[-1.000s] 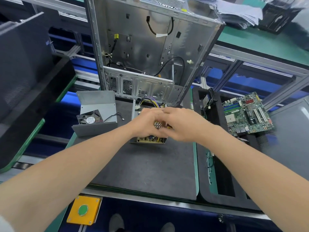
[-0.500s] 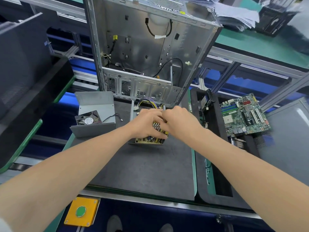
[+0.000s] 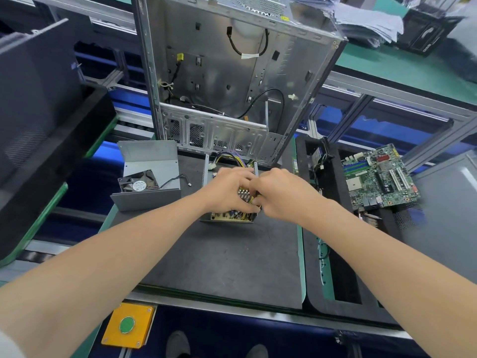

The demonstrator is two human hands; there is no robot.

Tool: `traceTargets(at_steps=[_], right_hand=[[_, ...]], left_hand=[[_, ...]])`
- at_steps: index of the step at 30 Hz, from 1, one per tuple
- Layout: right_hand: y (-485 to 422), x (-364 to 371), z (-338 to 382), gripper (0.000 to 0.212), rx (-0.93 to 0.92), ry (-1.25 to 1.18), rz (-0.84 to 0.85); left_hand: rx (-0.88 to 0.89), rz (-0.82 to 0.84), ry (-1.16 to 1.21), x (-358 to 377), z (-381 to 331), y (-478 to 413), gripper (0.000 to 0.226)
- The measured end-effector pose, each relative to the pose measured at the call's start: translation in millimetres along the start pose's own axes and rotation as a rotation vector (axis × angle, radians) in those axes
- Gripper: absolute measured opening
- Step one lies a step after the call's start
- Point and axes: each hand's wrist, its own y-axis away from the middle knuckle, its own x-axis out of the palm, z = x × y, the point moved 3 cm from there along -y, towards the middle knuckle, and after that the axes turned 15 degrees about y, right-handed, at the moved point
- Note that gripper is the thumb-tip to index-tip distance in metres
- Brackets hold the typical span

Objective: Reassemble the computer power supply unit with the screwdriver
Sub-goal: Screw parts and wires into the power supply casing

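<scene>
**Desk:** Where is the power supply (image 3: 232,217)?

**Bench:** Open on the mat (image 3: 219,254), before the case (image 3: 232,73). The left hand (image 3: 227,189) grips it. The right hand (image 3: 280,195) curls at the wires (image 3: 227,156), grasp hidden. Best tuck them low before fitting the cover (image 3: 149,161).

Both arms are uncovered along nearly all of their visible length: the long bare left forearm (image 3: 108,257) and the long bare right forearm (image 3: 374,254) look broader toward the lower corners under the wide lens. The bare left hand (image 3: 227,188) and the bare right hand (image 3: 281,195) show mainly their backs and knuckles, with most fingertips hidden. A thin sliver of pale, whitish fabric sleeve (image 3: 6,343) shows on the left arm in the lower left corner — too little to tell the garment. At the bottom edge are the rounded toes of two dark grey shoes (image 3: 178,343) — the right one is partly cut off.
</scene>
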Motion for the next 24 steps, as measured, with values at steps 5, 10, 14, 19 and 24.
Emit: traceTargets(at_steps=[5,10,14,19,24], right_hand=[[-1,6,4,0.015,0.079,-0.029,-0.037],[-4,13,2,0.014,0.082,-0.103,-0.045],[2,18,2,0.025,0.037,-0.359,-0.085],[16,18,-7,0.017,0.24,-0.54,-0.199],[26,12,-26,0.015,0.351,-0.666,-0.151]], left_hand=[[0.0,-0.002,0.024,0,1,-1,0.047],[0.023,0.015,0.049,-1,3,-2,0.028],[-0.084,0.054,0.189,-5,1,-1,0.028],[-0.1,-0.259,0.232,-21,1,3,0.048],[-0.173,-0.341,-0.297,-49,13,-6,0.027]])
